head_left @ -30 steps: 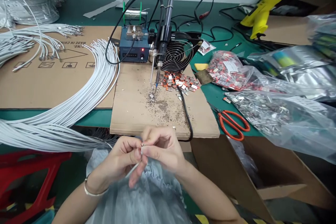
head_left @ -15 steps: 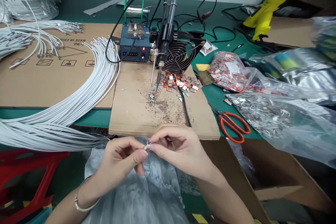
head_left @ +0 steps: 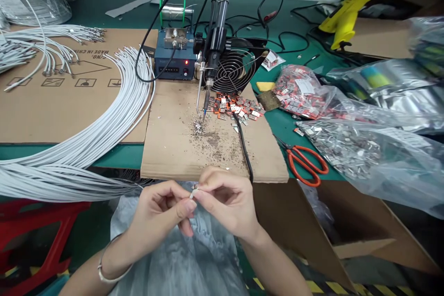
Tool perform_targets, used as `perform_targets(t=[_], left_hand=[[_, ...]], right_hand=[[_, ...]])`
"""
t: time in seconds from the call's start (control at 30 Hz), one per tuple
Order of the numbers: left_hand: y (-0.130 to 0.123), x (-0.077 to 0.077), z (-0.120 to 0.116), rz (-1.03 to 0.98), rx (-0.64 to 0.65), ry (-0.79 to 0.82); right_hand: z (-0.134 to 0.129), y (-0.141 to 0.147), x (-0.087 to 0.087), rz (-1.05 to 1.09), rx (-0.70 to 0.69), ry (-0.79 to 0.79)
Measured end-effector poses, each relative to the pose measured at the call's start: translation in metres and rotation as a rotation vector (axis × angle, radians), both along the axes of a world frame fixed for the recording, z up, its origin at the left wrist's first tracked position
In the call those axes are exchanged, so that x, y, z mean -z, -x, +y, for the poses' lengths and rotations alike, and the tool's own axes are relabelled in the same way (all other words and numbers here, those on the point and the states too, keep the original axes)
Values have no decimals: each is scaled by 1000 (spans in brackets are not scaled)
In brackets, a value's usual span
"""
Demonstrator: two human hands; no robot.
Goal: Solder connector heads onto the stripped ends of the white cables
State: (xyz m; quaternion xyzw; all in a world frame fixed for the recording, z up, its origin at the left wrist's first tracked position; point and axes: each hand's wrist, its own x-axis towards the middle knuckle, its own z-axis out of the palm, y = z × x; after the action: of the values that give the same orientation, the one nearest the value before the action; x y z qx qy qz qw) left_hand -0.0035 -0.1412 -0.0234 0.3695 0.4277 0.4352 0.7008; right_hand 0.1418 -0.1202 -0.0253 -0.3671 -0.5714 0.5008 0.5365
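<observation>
Between my hands is the end of a white cable point(head_left: 193, 193), with a short dark wire tip showing. My left hand point(head_left: 164, 206) pinches the cable between thumb and forefinger. From the other side, the thumb and forefinger of my right hand point(head_left: 225, 199) close on the wire end at its tip. Both hands are just in front of the cardboard work board point(head_left: 173, 162). Beyond them a soldering iron point(head_left: 215, 55) points down in its stand, above a heap of solder specks point(head_left: 198, 128). Small metal connectors with orange parts point(head_left: 236, 107) lie beside it.
A thick bundle of white cables point(head_left: 114, 106) curves along the left. Behind stand a blue soldering station point(head_left: 173, 58), a solder wire spool point(head_left: 173, 11) and a fan point(head_left: 232, 71). Orange-handled scissors point(head_left: 307, 164) and plastic bags of connectors point(head_left: 347, 148) lie on the right.
My right hand has turned slightly and its wrist has come inward, its fingers now further over the cable tip. My left hand stays almost still. The view has shifted slightly.
</observation>
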Motion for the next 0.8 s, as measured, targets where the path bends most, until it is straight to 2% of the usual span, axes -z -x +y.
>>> perform_targets(t=[0.17,0.27,0.33,0.37,0.4,0.47,0.5,0.57,0.63,0.67,0.8], left_hand=[[-4,-1,-1,-42,12,10],[-2,0,0,-35,21,11],[1,1,1,-14,14,15],[3,2,1,-7,8,18],[4,3,1,-6,1,17],[4,6,2,-26,-11,9],[4,7,2,-47,-16,2],[2,10,2,-90,-24,-6],[0,11,2,-116,-14,4],[0,11,2,-121,-5,13],[1,11,1,-96,14,53]], right_hand=[[-4,4,0,20,94,-47],[-4,-9,-3,-99,34,-48],[0,-33,-8,-312,51,-62],[3,-49,-12,-455,139,-85],[8,-67,-15,-647,291,-113],[17,-103,-19,-1117,466,-111],[22,-120,-20,-1320,499,-56],[30,-146,-20,-1521,404,127],[35,-164,-17,-1528,296,231],[35,-170,-15,-1501,290,250],[28,-183,-15,-1406,364,233]])
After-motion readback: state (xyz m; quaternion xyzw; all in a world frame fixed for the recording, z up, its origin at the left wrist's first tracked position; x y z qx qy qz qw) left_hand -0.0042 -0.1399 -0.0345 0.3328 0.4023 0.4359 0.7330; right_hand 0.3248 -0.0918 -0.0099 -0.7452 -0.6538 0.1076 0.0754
